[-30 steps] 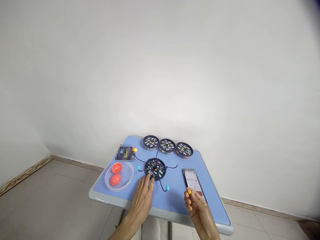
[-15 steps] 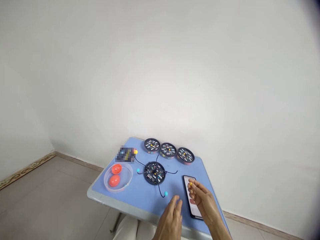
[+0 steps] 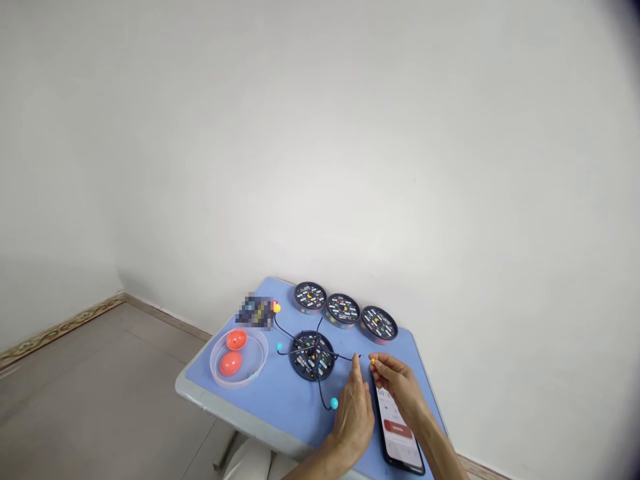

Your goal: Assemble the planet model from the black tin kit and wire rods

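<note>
A yellow bead point(image 3: 373, 362) is pinched between the thumb and fingertips of my right hand point(image 3: 400, 387), above the top end of a phone. My left hand point(image 3: 354, 413) has its index finger stretched to the bare tip of a thin black curved rod point(image 3: 345, 358); whether it presses on the rod I cannot tell. Several such rods spread from a round black base point(image 3: 300, 363) with printed pictures. Light-blue balls sit on the ends of two rods, one at the front point(image 3: 335, 403) and one at the left point(image 3: 279, 347). Another rod reaches toward a yellow ball point(image 3: 277, 308).
Three round black-topped tins point(image 3: 310, 295) line the table's back edge. At left, a clear shallow tray point(image 3: 214, 370) holds two orange-red shell halves point(image 3: 231, 364). Behind it lies a blurred dark card point(image 3: 254, 312). The phone point(image 3: 400, 447) rests by the blue table's point(image 3: 280, 393) right edge.
My left hand has moved up and forward to the right-hand rod's tip. My right hand, still pinching the yellow bead, has come slightly left toward that tip.
</note>
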`<state>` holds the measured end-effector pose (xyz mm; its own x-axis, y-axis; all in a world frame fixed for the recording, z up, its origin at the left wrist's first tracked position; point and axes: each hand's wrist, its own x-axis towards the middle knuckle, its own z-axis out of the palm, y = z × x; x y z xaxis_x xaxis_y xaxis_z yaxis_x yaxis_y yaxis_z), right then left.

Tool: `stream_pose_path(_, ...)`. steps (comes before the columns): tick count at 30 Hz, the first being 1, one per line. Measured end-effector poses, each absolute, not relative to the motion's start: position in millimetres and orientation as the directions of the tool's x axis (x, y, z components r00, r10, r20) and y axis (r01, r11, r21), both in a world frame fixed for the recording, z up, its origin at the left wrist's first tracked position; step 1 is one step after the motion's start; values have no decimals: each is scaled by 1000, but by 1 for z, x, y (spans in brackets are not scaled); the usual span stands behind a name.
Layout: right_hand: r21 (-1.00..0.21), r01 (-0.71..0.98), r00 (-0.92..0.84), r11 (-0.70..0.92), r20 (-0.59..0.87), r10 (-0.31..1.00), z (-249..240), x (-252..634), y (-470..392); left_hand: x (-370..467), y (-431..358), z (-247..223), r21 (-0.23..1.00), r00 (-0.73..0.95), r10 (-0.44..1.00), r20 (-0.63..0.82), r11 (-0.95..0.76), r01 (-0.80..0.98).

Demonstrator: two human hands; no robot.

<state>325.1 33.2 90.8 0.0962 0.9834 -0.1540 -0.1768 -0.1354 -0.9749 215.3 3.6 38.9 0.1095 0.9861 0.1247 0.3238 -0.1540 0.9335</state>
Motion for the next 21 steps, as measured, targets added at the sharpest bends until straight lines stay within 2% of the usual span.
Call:
stream_pose_path(5, -985, -124, 85, -118, -129, 988, 88, 322, 42, 216, 18, 43, 948, 69, 996, 53, -72, 311)
stream_pose_path(10, -992, -86, 73, -92, -99, 992, 86, 319, 47, 218, 28, 39, 987, -30, 1000, 4, 0, 163)
stream_pose_path(21, -997, -10, 47, -72, -72, 996, 86, 315, 53, 219, 32, 43, 999, -69, 997, 20, -17, 38)
